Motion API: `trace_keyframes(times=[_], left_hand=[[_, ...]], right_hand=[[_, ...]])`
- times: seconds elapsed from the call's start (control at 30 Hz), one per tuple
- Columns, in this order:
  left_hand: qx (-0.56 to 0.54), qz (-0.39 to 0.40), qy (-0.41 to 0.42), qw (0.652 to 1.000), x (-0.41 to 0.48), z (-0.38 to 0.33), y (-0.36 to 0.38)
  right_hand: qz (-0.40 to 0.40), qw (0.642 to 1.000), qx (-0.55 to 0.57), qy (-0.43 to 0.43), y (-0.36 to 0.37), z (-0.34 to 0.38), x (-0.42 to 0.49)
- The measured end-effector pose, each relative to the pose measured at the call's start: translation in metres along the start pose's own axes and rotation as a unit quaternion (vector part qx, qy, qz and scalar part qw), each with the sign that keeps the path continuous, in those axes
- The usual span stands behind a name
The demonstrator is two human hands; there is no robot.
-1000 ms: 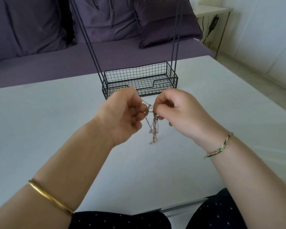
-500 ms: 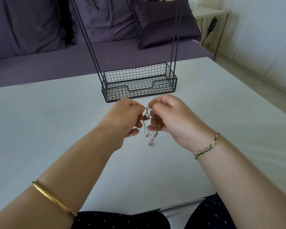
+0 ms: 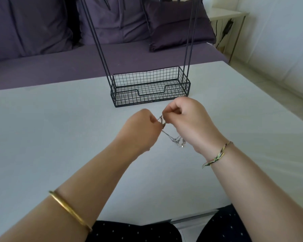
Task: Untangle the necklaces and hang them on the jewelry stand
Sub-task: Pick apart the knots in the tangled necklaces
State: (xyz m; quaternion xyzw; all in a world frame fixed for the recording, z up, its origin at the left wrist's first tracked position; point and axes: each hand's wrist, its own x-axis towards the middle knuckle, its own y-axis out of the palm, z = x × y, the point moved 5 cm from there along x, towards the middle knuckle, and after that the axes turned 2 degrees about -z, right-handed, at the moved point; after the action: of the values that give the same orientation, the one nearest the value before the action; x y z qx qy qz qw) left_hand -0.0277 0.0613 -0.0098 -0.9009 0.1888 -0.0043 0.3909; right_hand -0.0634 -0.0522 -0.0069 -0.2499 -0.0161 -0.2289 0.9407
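Above the desk (image 3: 42,137), just before the jewelry stand (image 3: 185,79), the left hand (image 3: 140,130) and right hand (image 3: 187,119) are each pinching the tangled necklaces (image 3: 175,140) dangling between them. Untangling is apparently proceeding; the next move is calling for teasing one chain loose.

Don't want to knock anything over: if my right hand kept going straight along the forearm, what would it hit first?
Most likely the front wall of the black wire basket at the jewelry stand's base; the right hand, pinching the tangled silver necklaces, points toward it. Depth is uncertain.
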Motion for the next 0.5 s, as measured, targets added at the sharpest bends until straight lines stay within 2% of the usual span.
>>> trace_keyframes(times=[0.17, 0.27, 0.4, 0.47, 0.5], left_hand=[[-0.044, 0.065, -0.053, 0.996, 0.000, 0.008, 0.007], [-0.114, 0.075, -0.103, 0.985, 0.002, 0.011, 0.006], [-0.323, 0.077, -0.170, 0.928, 0.000, 0.011, 0.003], [-0.395, 0.068, -0.170, 0.900, -0.001, 0.009, 0.003], [-0.407, 0.061, -0.162, 0.897, 0.000, 0.008, 0.002]], right_hand=[[0.019, 0.996, 0.076, 0.030, 0.007, -0.001, -0.002], [0.039, 0.991, 0.118, 0.060, 0.007, -0.001, -0.002], [0.057, 0.977, 0.167, 0.120, 0.007, -0.003, -0.003], [0.060, 0.985, 0.120, 0.107, 0.006, -0.003, -0.003], [0.060, 0.989, 0.097, 0.094, 0.006, -0.002, -0.003]])
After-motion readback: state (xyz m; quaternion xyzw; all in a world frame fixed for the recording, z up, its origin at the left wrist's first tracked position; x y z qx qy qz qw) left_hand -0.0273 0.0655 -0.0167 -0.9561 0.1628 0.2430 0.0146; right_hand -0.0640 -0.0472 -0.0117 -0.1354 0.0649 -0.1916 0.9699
